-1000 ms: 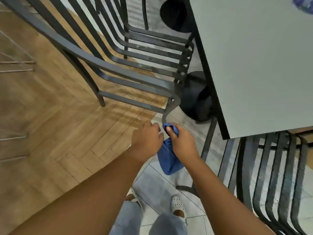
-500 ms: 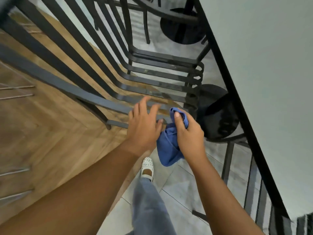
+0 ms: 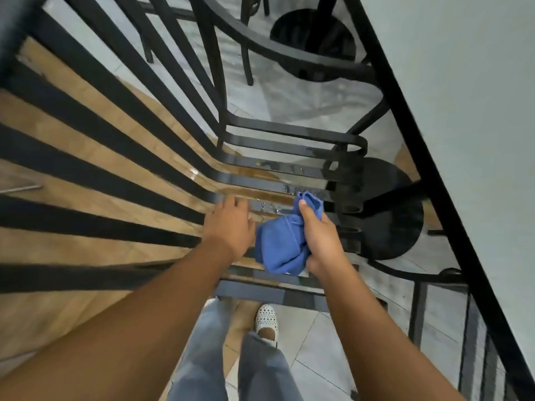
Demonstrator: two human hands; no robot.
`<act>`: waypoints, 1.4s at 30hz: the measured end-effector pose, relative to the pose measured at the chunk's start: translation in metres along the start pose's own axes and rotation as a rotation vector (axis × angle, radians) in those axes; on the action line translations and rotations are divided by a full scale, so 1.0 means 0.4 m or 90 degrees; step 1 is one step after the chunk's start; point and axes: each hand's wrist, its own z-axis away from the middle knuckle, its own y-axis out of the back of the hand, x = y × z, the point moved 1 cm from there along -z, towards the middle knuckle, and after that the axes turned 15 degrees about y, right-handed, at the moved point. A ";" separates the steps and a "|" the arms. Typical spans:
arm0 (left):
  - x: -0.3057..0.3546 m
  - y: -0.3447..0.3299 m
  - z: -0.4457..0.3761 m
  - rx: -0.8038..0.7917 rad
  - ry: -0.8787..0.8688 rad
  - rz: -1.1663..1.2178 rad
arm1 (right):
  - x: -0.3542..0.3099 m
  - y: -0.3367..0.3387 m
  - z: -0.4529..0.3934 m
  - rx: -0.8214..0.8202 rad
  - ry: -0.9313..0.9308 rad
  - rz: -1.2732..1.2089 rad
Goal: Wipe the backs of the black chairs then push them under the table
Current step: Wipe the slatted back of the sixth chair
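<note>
A black slatted metal chair [image 3: 121, 146] fills the left and middle of the view, its back slats running down to the wet seat slats [image 3: 283, 166]. My right hand [image 3: 321, 238] grips a bunched blue cloth [image 3: 278, 247] just above the seat slats, thumb pinning its top corner. My left hand [image 3: 228, 224] hovers or rests over the slats beside the cloth, fingers loosely extended and holding nothing. The white table [image 3: 469, 111] with its black edge runs along the right.
A round black table base [image 3: 388, 215] sits under the table right of the chair, a second base [image 3: 315, 41] farther back. Another black chair [image 3: 477, 342] stands at lower right. My legs and a white shoe [image 3: 266, 319] are on grey tiles; wood flooring lies left.
I have stepped closer and leaned over the chair, so its slats fill the view. Both hands moved forward over the seat; the left hand opened away from the cloth.
</note>
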 end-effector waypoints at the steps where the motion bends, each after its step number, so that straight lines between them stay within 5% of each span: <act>1: -0.008 0.005 -0.027 -0.019 -0.004 -0.021 | 0.003 -0.016 -0.020 0.009 -0.028 -0.015; 12: -0.048 0.021 -0.296 -0.067 -0.057 -0.131 | 0.069 -0.173 -0.233 0.041 -0.148 -0.105; 19: -0.014 -0.011 -0.452 -0.041 -0.079 -0.148 | 0.066 -0.216 -0.391 0.051 -0.057 -0.085; 27: 0.005 -0.047 -0.594 -0.012 -0.073 -0.110 | 0.046 -0.278 -0.567 0.035 0.108 0.270; 34: 0.017 -0.073 -0.643 0.040 -0.099 -0.017 | 0.023 -0.305 -0.626 -0.085 0.196 0.571; 42: 0.007 -0.105 -0.722 0.069 -0.170 0.092 | 0.159 -0.362 -0.671 -0.125 0.291 0.847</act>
